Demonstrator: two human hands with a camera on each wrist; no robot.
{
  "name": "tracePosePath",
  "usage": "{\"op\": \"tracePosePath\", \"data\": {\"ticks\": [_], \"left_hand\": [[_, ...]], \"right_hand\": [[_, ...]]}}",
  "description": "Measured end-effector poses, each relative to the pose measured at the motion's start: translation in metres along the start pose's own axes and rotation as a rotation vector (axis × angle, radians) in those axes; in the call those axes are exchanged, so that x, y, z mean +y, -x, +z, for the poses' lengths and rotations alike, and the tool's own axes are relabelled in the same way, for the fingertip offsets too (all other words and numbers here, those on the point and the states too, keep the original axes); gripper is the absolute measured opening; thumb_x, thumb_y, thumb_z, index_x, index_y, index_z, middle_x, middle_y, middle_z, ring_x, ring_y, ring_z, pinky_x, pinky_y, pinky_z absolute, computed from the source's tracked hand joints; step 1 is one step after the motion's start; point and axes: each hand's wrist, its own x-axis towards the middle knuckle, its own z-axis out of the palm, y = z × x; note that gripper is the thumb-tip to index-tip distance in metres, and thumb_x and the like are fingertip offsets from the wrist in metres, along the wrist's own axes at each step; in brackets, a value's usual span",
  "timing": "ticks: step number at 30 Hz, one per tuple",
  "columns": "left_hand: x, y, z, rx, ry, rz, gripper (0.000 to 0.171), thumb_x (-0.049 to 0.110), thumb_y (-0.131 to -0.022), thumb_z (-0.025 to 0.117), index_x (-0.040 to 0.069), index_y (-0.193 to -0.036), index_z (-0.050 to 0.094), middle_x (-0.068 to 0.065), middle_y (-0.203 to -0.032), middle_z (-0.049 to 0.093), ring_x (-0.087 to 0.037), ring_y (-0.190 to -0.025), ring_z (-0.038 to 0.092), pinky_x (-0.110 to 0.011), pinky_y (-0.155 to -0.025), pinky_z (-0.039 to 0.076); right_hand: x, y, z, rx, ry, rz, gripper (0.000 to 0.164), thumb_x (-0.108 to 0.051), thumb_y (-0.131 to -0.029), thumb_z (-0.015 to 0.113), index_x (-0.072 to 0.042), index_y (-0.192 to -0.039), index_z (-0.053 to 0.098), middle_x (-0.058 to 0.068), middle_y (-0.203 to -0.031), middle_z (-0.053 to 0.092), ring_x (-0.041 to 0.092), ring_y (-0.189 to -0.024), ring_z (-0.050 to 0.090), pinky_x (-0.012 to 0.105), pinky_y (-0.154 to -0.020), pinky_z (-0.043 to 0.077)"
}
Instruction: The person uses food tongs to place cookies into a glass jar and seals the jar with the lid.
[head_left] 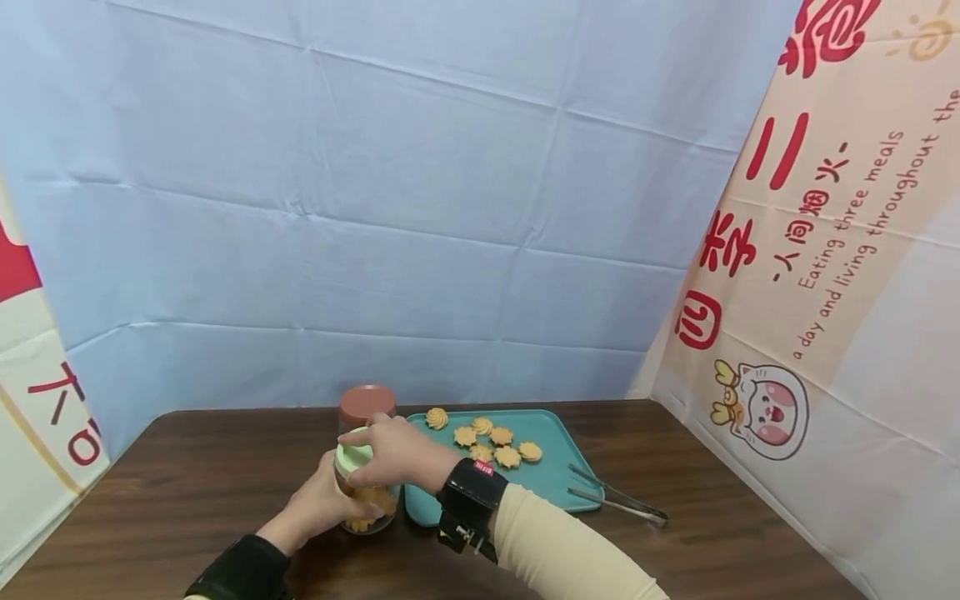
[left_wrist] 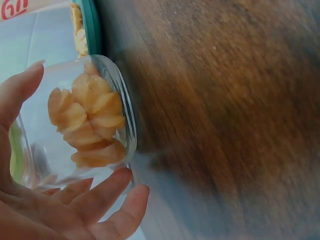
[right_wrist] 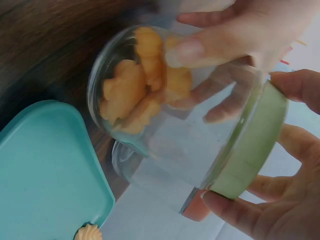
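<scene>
A clear jar with a green lid stands on the wooden table, several piped cookies lying at its bottom. My left hand holds the jar round its side, the thumb on one side and the fingers on the other. From above, my right hand grips the rim of the lid between thumb and fingers. The lid sits on the jar's mouth. Just right of the jar is a teal tray bearing several more cookies.
Behind the held jar stands a second clear jar with a red lid. Metal tongs lie across the tray's right edge, their handle end over the table. A light blue cloth hangs behind the table.
</scene>
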Motion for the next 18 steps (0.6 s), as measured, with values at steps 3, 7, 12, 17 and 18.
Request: {"op": "tracePosePath", "data": {"ticks": [3, 7, 12, 17, 18], "left_hand": [[-0.002, -0.001, -0.002, -0.013, 0.025, 0.041, 0.086, 0.002, -0.076, 0.08, -0.011, -0.139, 0.022, -0.028, -0.13, 0.037, -0.036, -0.11, 0.053, -0.048, -0.088, 0.049], [-0.002, 0.0, -0.003, -0.025, 0.025, 0.057, 0.082, 0.003, -0.077, 0.08, -0.01, -0.137, 0.026, -0.024, -0.126, 0.042, -0.033, -0.106, 0.054, -0.046, -0.086, 0.05], [-0.005, -0.001, -0.003, -0.049, 0.024, 0.085, 0.075, 0.005, -0.077, 0.081, -0.008, -0.134, 0.034, -0.018, -0.119, 0.051, -0.032, -0.104, 0.057, -0.046, -0.085, 0.05], [-0.004, -0.002, 0.0, -0.03, 0.007, 0.054, 0.079, 0.007, -0.077, 0.082, -0.007, -0.137, 0.032, -0.022, -0.127, 0.044, -0.035, -0.109, 0.054, -0.048, -0.087, 0.049], [-0.004, -0.002, 0.0, -0.03, 0.006, 0.05, 0.08, 0.007, -0.078, 0.081, -0.008, -0.138, 0.031, -0.024, -0.131, 0.041, -0.037, -0.111, 0.052, -0.049, -0.088, 0.048]], "right_hand": [[-0.001, -0.004, 0.001, -0.008, 0.02, 0.007, 0.054, -0.031, -0.086, 0.073, -0.028, -0.138, 0.057, 0.008, -0.139, 0.047, 0.012, -0.09, 0.053, 0.022, -0.067, 0.044], [-0.002, -0.004, 0.0, -0.005, 0.024, -0.001, 0.055, -0.031, -0.084, 0.074, -0.027, -0.137, 0.058, 0.006, -0.132, 0.052, 0.009, -0.081, 0.051, 0.021, -0.065, 0.045], [-0.005, -0.005, 0.0, 0.0, 0.062, 0.022, 0.057, -0.039, -0.084, 0.075, -0.026, -0.137, 0.058, 0.004, -0.122, 0.055, 0.007, -0.072, 0.052, 0.019, -0.062, 0.045], [-0.013, -0.007, 0.004, 0.054, 0.178, 0.082, 0.057, -0.051, -0.084, 0.071, -0.027, -0.134, 0.06, -0.003, -0.1, 0.066, 0.007, -0.074, 0.054, 0.019, -0.061, 0.044], [-0.014, -0.007, 0.005, 0.067, 0.216, 0.095, 0.055, -0.054, -0.085, 0.069, -0.027, -0.132, 0.062, -0.005, -0.092, 0.067, 0.008, -0.074, 0.054, 0.02, -0.061, 0.044]]}}
